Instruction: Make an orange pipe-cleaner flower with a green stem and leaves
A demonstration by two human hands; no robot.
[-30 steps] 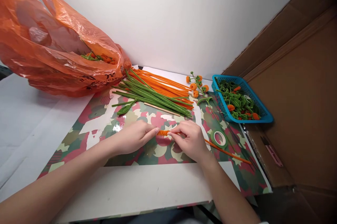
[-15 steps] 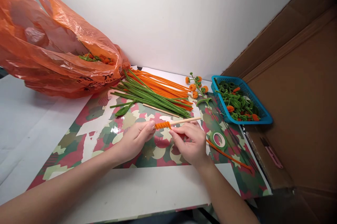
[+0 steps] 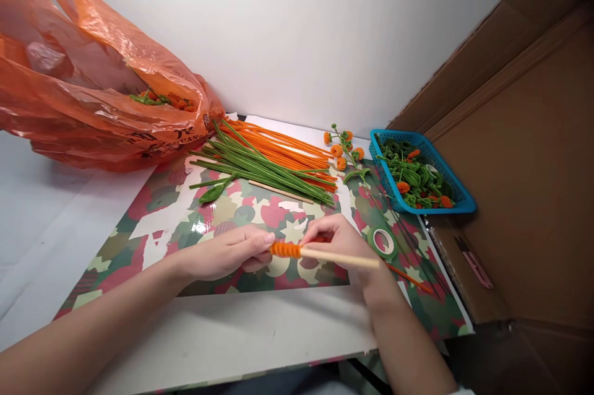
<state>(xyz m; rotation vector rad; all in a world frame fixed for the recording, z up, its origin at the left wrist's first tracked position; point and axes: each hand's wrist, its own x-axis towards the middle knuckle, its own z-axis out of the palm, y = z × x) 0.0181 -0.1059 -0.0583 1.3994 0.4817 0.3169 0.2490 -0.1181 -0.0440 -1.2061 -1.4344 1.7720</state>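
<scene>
A pale wooden stick (image 3: 341,257) lies nearly level between my hands, its bare end passing in front of my right wrist. Orange pipe cleaner (image 3: 285,250) is coiled in tight turns around the stick. My left hand (image 3: 223,252) is closed on the stick and the coil's left end. At the coil's right end, my right hand (image 3: 336,237) pinches the pipe cleaner, fingers behind the stick. A loose orange length shows beyond my right wrist. Just past my hands lie green pipe cleaners (image 3: 264,169) and a second stick (image 3: 281,191).
Orange pipe cleaners (image 3: 283,142) lie behind the green ones. An orange plastic bag (image 3: 116,129) stands left. To the right are pipe-cleaner flowers (image 3: 341,150), green tape (image 3: 383,241), a blue basket (image 3: 429,210) of green and orange pieces, and a pink cutter (image 3: 477,268) by the cardboard wall.
The stick's free end has swung down toward me and now crosses in front of my right hand. Both hands sit slightly lower in view. Less of the loose orange length shows on the right.
</scene>
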